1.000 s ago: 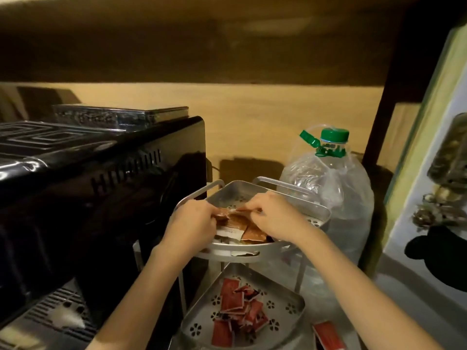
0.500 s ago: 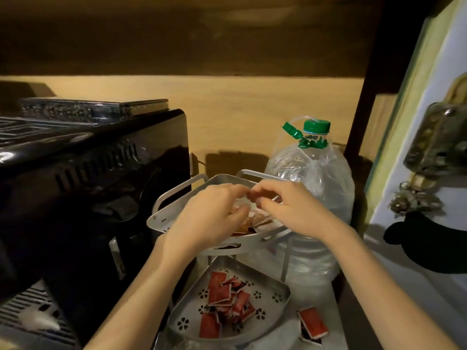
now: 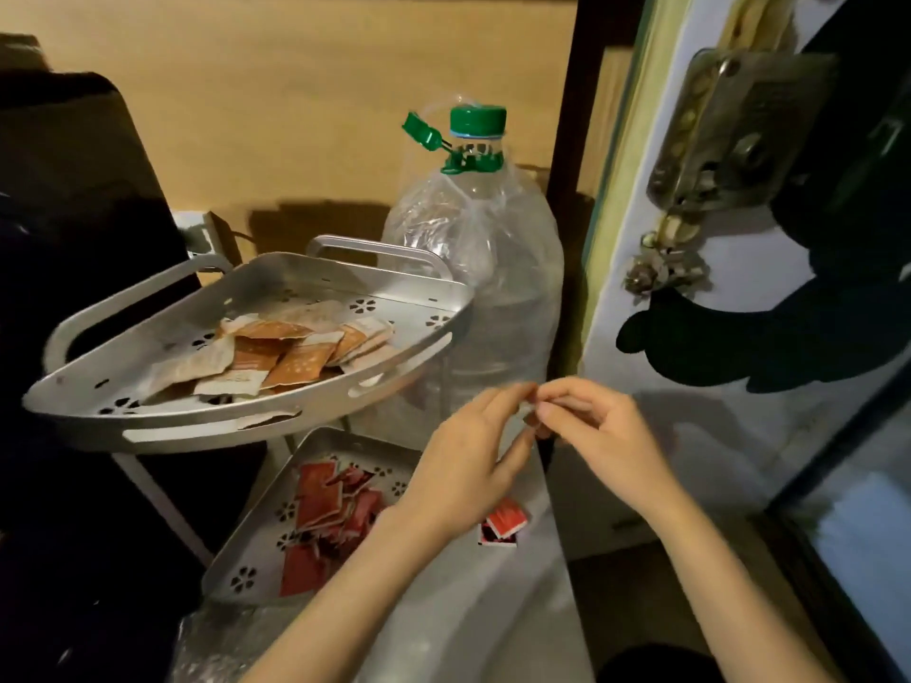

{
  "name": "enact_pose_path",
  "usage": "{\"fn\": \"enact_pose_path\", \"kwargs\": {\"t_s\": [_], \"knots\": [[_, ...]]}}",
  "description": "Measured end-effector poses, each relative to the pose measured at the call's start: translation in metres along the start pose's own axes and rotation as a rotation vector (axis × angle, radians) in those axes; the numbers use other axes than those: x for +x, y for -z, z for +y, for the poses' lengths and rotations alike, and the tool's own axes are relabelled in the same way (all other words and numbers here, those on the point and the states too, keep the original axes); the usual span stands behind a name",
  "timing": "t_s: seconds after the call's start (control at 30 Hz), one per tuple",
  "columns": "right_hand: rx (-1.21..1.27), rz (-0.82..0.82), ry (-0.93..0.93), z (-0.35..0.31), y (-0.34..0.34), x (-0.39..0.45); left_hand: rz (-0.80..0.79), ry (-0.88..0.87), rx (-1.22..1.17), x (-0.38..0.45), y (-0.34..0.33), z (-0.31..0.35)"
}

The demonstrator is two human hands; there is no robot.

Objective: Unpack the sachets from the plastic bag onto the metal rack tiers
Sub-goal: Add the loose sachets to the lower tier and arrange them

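Sachets, orange-and-cream paper [image 3: 291,354], lie on the perforated metal rack's upper tier [image 3: 236,411]; red ones [image 3: 328,505] fill the tier below. Right of it, left hand [image 3: 473,465] and right hand [image 3: 596,431] meet fingertips, contents indiscernible. Unloading appears nearly complete; next, retrieve the stray red sachet [image 3: 503,525]
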State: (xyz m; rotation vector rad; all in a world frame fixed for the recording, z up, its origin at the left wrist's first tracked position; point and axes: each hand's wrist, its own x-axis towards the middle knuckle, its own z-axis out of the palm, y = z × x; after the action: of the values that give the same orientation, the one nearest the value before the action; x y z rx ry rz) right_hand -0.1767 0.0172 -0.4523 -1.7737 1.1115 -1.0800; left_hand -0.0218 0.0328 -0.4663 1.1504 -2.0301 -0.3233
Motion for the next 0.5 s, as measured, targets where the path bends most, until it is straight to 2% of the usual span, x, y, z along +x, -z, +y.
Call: {"fn": "enact_pose_path", "kwargs": {"t_s": [0.1, 0.27, 0.37, 0.5], "knots": [[-0.057, 0.0, -0.172, 0.065, -0.008, -0.009, -0.117, 0.148, -0.039, -0.015, -0.051, -0.035], [-0.176, 0.019, -0.404, 0.156, -0.031, -0.027, -0.315, 0.305, 0.034, -0.044, -0.115, -0.081], [-0.322, -0.009, -0.416, 0.184, -0.046, -0.034, -0.385, 0.393, 0.095, -0.058, -0.132, -0.092], [-0.58, 0.007, -0.359, 0.191, -0.063, -0.033, -0.335, 0.376, 0.244, -0.07, -0.149, -0.101]]}}
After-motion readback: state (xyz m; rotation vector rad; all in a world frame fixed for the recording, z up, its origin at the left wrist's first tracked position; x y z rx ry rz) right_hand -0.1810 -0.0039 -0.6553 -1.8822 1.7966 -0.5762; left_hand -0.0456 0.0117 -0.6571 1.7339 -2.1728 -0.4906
